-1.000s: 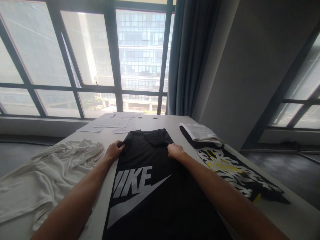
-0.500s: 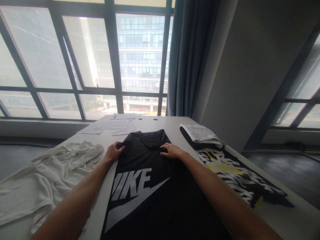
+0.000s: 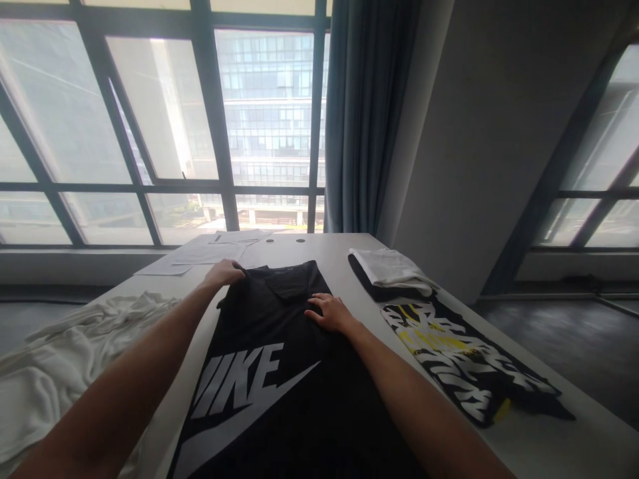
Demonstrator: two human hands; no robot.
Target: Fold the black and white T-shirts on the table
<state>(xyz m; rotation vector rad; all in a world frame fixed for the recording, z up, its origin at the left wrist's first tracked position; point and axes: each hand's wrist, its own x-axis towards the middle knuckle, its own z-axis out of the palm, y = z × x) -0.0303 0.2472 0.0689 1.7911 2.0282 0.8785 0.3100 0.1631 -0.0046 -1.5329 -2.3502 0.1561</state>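
Note:
A black T-shirt (image 3: 294,399) with big grey lettering and a swoosh lies lengthwise before me, its collar end away from me. At its far left corner, by the shoulder, my left hand (image 3: 224,273) pinches the cloth, fingers closed on it. My right hand (image 3: 330,313) rests on the right side of the shirt below the collar, palm down, with fingers spread and stretched out. Crumpled white cloth (image 3: 94,352) lies left of the shirt, partly hidden behind my left forearm.
Papers (image 3: 204,253) lie at the far left of the white table (image 3: 329,247). To the right are a folded white garment (image 3: 392,269) on a black one and a black, white and yellow patterned garment (image 3: 449,346). Windows and a curtain (image 3: 369,120) stand behind.
My left hand has moved forward to the shirt's far corner and now grips it there. My right hand has slid slightly down the shirt. The view has shifted a little right.

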